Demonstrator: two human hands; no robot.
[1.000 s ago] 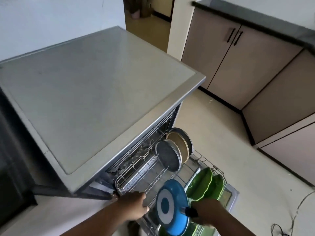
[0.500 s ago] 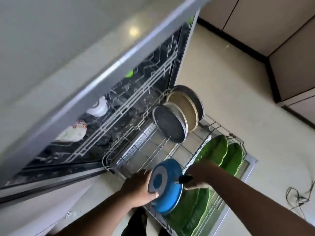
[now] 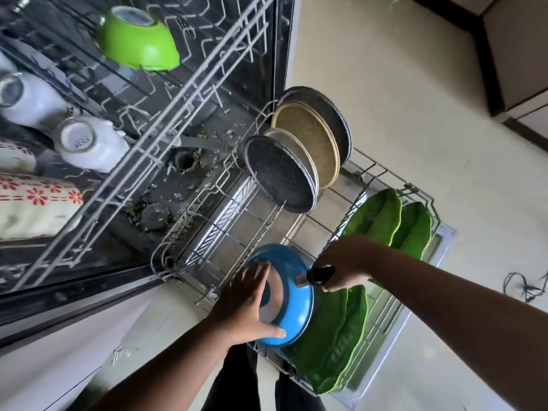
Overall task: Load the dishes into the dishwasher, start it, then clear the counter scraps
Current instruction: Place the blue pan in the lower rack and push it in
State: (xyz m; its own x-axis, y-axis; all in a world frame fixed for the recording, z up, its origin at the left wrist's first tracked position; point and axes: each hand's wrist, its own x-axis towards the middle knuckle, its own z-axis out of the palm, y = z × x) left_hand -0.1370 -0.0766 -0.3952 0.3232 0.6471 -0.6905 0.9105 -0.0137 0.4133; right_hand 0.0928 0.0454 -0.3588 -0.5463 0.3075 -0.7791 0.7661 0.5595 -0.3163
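A blue pan [image 3: 292, 307] with a white ring on its underside stands on edge in the near part of the pulled-out lower rack [image 3: 225, 221]. My left hand [image 3: 246, 304] is spread flat over the pan's underside, thumb along its lower rim. My right hand [image 3: 341, 262] grips the pan's black handle [image 3: 318, 275]. Green leaf-shaped plates [image 3: 332, 348] lean right behind the pan, and more green plates [image 3: 394, 223] stand at the rack's far right. Several speckled grey and tan round plates [image 3: 296, 161] stand upright at the rack's back.
The upper rack [image 3: 166, 93] holds an upturned green bowl [image 3: 138, 40], white cups [image 3: 89, 143] and a red-flowered dish [image 3: 35, 203]. Food debris lies on the dishwasher floor [image 3: 166, 200]. A black cable [image 3: 527, 286] lies on the tiled floor at right. Cabinets [image 3: 519, 48] stand beyond.
The view has tilted down and closer to the racks. My left hand has slid from the rack edge onto the pan's underside, and the pan has gone lower into the rack.
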